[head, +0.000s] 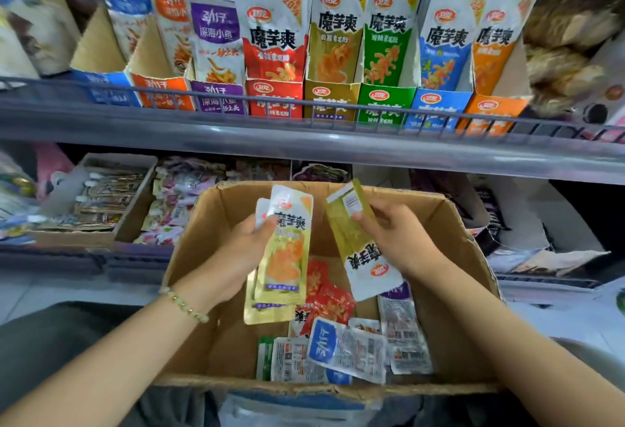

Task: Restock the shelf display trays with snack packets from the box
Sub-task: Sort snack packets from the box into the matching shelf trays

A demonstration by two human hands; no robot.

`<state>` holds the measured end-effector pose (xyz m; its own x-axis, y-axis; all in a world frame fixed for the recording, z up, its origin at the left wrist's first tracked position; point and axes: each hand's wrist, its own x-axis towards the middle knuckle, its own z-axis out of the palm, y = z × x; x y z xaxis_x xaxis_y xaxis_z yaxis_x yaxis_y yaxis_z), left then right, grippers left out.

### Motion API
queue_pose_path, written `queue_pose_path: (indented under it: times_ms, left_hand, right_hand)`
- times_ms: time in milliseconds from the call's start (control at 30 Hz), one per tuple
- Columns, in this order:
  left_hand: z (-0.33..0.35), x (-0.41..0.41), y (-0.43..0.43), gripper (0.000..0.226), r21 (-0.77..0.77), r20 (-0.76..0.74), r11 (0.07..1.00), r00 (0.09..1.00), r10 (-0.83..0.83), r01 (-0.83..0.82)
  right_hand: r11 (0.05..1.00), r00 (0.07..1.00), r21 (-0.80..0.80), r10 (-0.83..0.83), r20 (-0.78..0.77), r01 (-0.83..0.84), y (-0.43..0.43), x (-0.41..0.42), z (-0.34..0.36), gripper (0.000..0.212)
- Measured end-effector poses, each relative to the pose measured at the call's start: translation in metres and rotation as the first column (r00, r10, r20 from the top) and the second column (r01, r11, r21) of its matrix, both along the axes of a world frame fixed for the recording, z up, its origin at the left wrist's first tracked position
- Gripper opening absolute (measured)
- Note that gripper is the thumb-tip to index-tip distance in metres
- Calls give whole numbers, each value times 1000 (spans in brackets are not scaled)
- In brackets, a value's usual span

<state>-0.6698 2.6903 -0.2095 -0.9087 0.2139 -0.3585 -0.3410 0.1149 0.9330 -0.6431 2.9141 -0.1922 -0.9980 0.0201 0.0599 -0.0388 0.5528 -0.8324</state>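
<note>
A brown cardboard box [460, 291] stands open in front of me, with several loose snack packets [348, 349] in red, white, blue and green on its bottom. My left hand [236, 250] grips a small stack of yellow packets [284, 257], held upright above the box. My right hand [395, 234] pinches one more yellow packet [362, 247], turned upside down with its back partly showing. On the upper shelf stands a row of display trays; the yellow tray [329, 98] sits in the middle, between a red tray [274, 98] and a green tray [385, 102].
A grey wire rail [304, 102] runs along the front of the upper shelf. Blue, orange and purple trays [216, 98] stand at the left, blue and orange ones [439, 108] at the right. The lower shelf behind the box holds cartons [101, 196] of other snacks.
</note>
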Motion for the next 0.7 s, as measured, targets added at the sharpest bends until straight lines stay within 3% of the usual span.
queue_pose_path:
  times_ms: [67,167,267,333,433,500,567,700]
  left_hand:
    - [2,9,13,28,46,44,999,999,-6,4]
    - [13,19,27,28,245,100,969,994,-42,17]
    - [12,22,31,39,237,58,971,998,-25,11]
    - [10,22,30,23,187,16,979,997,76,-78]
    - [10,16,27,12,176,0,968,983,181,-179]
    - [14,11,22,20,221,6,955,979,202,-198]
    - [15,7,17,32,230,23,957,984,176,-177]
    - [19,3,14,18,252,49,951,983,175,-181]
  right_hand:
    - [995,989,63,-64,-133,73,-17,7,2,19]
    - [985,994,163,66,-83,-52,-47,13,-5,35]
    - [977,980,-81,199,12,-197,-54,14,-10,34]
    - [963,968,-108,251,7,-249,-49,13,-11,32]
    - [995,994,-20,95,-53,-96,-41,10,-16,52]
    - [962,991,-266,-33,129,66,-37,8,-10,60]
    - [900,959,-412,-25,283,145,-33,8,-6,57]
    - [807,969,-556,-78,235,200,-16,4,10,43]
